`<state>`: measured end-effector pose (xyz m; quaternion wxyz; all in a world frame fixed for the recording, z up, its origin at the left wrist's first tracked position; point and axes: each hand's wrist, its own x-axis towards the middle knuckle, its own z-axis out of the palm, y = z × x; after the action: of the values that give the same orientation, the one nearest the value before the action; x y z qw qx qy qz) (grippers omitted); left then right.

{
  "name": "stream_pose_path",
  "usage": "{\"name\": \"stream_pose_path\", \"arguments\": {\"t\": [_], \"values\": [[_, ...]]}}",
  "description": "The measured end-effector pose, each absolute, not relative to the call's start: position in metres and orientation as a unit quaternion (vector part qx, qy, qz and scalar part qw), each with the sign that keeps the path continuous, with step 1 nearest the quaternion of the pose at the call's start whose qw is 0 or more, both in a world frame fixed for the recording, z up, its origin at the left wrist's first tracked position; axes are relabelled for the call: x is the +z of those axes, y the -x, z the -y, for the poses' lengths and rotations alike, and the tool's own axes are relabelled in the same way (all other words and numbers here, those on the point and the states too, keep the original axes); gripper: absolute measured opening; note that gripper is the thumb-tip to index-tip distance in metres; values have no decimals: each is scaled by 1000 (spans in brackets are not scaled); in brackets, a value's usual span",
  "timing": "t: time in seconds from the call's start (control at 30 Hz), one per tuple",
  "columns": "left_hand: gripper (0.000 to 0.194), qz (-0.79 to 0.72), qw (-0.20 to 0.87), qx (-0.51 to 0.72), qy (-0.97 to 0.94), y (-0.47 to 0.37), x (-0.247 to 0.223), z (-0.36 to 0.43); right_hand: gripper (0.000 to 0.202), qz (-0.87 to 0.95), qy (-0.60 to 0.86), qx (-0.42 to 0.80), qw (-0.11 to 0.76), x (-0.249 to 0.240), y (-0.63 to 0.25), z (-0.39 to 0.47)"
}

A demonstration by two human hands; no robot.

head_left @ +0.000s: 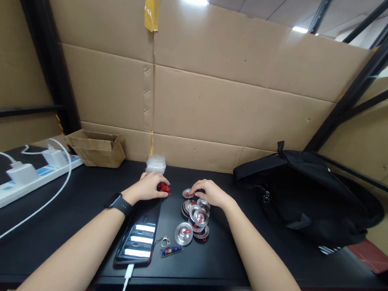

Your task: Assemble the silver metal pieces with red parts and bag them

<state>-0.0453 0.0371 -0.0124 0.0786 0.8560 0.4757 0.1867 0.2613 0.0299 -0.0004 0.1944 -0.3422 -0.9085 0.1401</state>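
My left hand (149, 186), a dark watch on its wrist, is curled around a small heap of red pieces (165, 188), too small to name, beyond the phone (137, 240). The heap shows between thumb and fingers. Across from it, my right hand (212, 193) bends its fingertips down onto the edge of a small round metal dish (187, 193) with a red piece in its middle. Several similar silver dishes (183, 234) lie in a loose, overlapping pile below that hand, some bearing red pieces. What lies beneath my right palm is hidden.
A keyring with a dark tag (171, 251) lies beside the phone, whose white cable (129, 272) runs off the front edge. Clear plastic material (156, 164) and an open cardboard box (95, 149) stand behind. A power strip (24, 185) is left, a black bag (308, 196) right.
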Motion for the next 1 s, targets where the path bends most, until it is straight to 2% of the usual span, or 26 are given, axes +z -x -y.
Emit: {"name": "stream_pose_path", "arguments": {"t": [0.33, 0.47, 0.6, 0.8, 1.0], "values": [[17, -480, 80, 181, -855, 43, -13, -41, 15, 891, 357, 104, 259, -1, -255, -30], [16, -491, 83, 190, -846, 44, -13, -40, 14, 872, 380, 100, 291, -1, -253, -30], [21, -468, 89, 238, -846, 41, -11, -38, 13, 850, 379, 156, 332, 1, -249, -27], [25, -321, 211, 331, -862, 25, -5, -30, 15, 829, 340, 250, 367, 6, -236, -18], [17, -292, 305, 336, -842, 11, -10, -24, 18, 813, 318, 296, 388, 7, -226, -12]]}}
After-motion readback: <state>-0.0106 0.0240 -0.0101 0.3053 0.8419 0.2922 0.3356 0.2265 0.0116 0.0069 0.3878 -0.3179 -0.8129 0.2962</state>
